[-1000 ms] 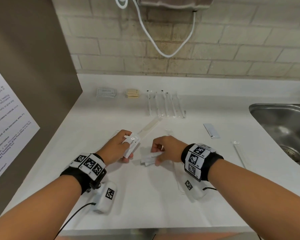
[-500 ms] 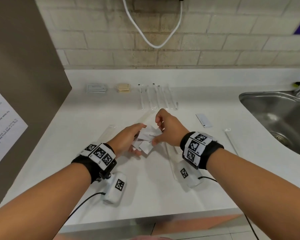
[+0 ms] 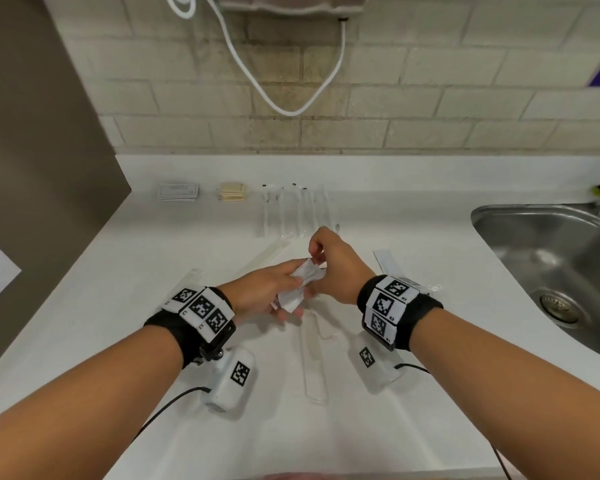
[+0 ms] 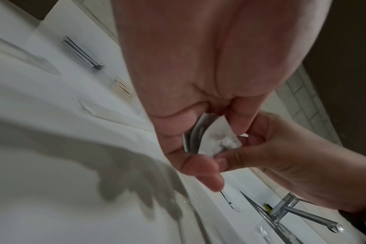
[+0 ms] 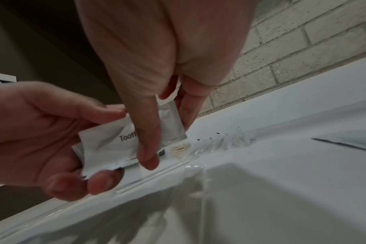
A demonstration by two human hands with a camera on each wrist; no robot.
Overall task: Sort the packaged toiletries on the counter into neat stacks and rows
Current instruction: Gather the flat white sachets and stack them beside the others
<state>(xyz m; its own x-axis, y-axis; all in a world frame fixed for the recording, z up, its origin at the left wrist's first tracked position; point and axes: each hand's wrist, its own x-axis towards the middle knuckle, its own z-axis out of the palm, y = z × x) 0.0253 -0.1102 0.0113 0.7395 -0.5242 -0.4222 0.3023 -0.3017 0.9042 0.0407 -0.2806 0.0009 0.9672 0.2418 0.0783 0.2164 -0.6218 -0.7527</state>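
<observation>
Now, nearest to me, a long clear-wrapped packet (image 3: 314, 362) lies lengthwise on the white counter (image 3: 378, 427) between my two forearms, untouched. Just beyond it my hands meet above the counter. My left hand (image 3: 264, 294) has its fingers and thumb curled round a small bundle of white sachets (image 3: 300, 285); the right wrist view shows the top one printed with a word starting "Toot" (image 5: 113, 140). My right hand (image 3: 333, 268) pinches the far end of the same bundle with thumb and fingers bent over it. Half a second ago the sachets were fanned apart, one hanging loose below the left fingers; I now see them drawn closer together, and both hands sit slightly farther from me. A second ago each hand held its own sachets, apart from the other.

Beyond the hands, a flat white sachet (image 3: 387, 263) lies to the right, and more clear sleeves lie to the left. At the back edge the sorted things stand as before: a stack of grey-printed packets (image 3: 178, 192), a stack of tan packets (image 3: 231, 192), and a row of clear-wrapped toothbrushes (image 3: 291, 209). The steel sink (image 3: 551, 258) is on my right.
</observation>
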